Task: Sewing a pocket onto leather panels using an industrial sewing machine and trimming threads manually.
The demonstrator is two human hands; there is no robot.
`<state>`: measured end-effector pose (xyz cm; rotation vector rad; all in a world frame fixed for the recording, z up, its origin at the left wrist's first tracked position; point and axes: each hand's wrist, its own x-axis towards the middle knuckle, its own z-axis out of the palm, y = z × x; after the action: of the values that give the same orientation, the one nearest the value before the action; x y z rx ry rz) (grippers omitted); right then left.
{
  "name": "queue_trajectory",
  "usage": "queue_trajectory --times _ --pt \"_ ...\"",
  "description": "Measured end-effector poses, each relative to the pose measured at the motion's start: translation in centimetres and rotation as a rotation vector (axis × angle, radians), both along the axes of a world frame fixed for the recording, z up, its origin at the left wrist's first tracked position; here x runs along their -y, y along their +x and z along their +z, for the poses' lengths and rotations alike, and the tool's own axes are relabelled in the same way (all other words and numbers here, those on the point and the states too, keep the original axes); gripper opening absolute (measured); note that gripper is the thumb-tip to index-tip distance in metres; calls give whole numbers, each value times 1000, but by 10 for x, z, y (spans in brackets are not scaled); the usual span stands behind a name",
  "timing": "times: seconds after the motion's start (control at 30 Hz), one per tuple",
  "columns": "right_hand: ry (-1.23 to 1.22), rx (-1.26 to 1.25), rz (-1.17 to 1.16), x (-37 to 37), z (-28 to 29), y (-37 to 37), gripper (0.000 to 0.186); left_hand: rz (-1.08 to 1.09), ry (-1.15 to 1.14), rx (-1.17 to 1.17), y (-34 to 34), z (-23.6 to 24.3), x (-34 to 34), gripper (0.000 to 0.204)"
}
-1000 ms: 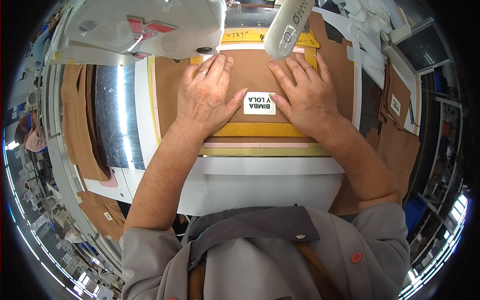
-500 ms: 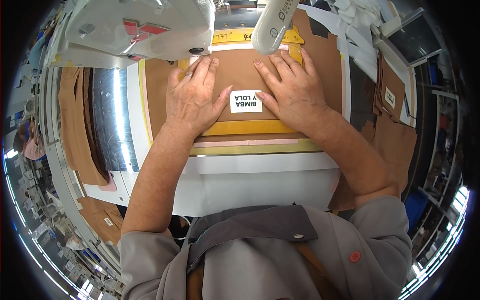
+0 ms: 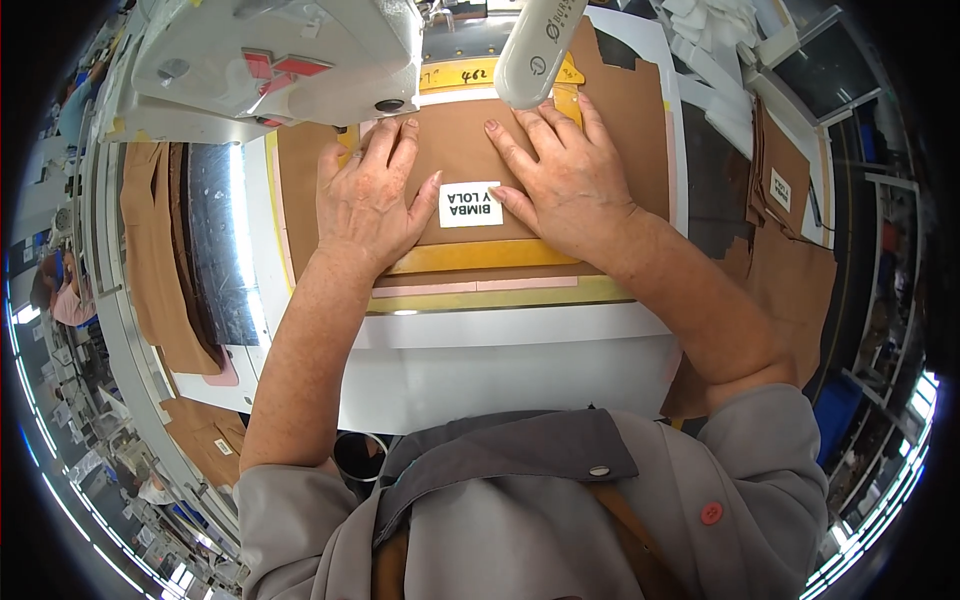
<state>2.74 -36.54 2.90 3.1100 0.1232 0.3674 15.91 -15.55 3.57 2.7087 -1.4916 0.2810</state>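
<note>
A flat brown panel (image 3: 450, 150), leather or something like it, lies under a yellow frame (image 3: 480, 256) below the machine head. Within the frame, a white printed label (image 3: 471, 204) rests on the brown surface. My left hand (image 3: 372, 195) lies flat at the frame's left side, fingers stretched away from me, its thumb just short of the label. On the other side my right hand (image 3: 570, 180) is spread out, fingertips near the frame's upper right corner and thumb at the label's right edge. Both palms face down and grip nothing.
A large white machine head (image 3: 270, 70) overhangs the far left, and a rounded pale arm (image 3: 538, 55) reaches down beside it. Brown pieces (image 3: 165, 250) are stacked at the left. More brown pieces (image 3: 785, 185) lie at the right, near white scraps (image 3: 710, 40).
Both hands, the frame, the brown panel and the label have slid slightly left together. The hands keep the same flat pose.
</note>
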Motion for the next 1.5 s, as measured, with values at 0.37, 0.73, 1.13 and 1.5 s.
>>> queue_trajectory --times 0.37,0.73,1.13,1.5 --pt "55 26 27 -8 -3 8 62 -24 82 89 1 5 -2 74" --pt "14 13 35 -17 3 16 63 51 113 -22 5 11 -12 81" --pt "102 48 63 -16 5 21 63 79 149 2 9 15 -22 83" --pt "84 20 51 -20 8 25 70 139 187 9 14 20 -28 82"
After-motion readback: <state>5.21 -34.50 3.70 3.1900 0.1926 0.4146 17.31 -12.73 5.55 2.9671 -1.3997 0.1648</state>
